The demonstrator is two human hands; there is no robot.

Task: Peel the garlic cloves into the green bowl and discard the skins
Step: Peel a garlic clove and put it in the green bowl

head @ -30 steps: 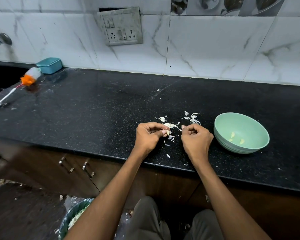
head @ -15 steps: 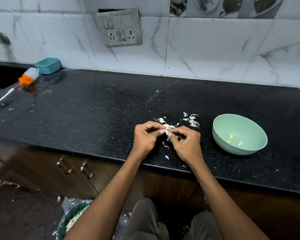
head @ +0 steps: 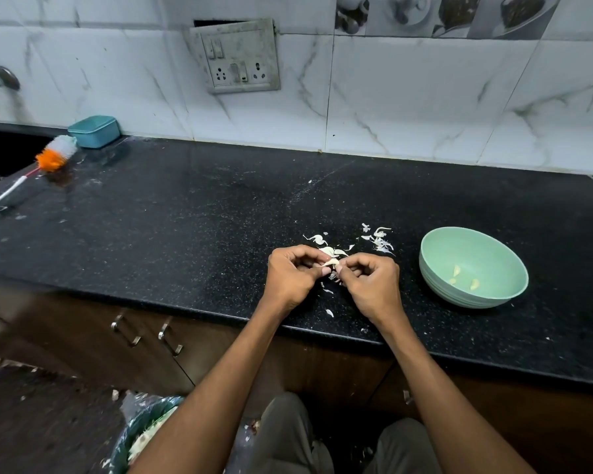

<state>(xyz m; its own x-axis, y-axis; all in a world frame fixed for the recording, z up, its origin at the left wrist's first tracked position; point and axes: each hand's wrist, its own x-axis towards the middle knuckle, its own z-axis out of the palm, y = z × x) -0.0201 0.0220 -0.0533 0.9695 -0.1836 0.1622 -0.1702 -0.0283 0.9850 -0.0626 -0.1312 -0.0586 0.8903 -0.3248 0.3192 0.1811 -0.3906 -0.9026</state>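
Stone, plastic and papery skins

Glossy speckled black stone countertop (head: 185, 213); smooth matt green plastic bowl (head: 435, 268); thin papery garlic skins (head: 379, 239); glossy marble-look wall tiles (head: 408, 97); shiny metal cabinet handles (head: 170, 340).

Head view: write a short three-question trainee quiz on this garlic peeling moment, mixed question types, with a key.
1. True or false: the green bowl already holds peeled cloves.
2. Multiple choice: the garlic clove is pinched by A) the left hand only, B) the right hand only, C) both hands.
3. Fill in: loose skins lie on the black ____.

Key: 1 true. 2 C. 3 countertop.
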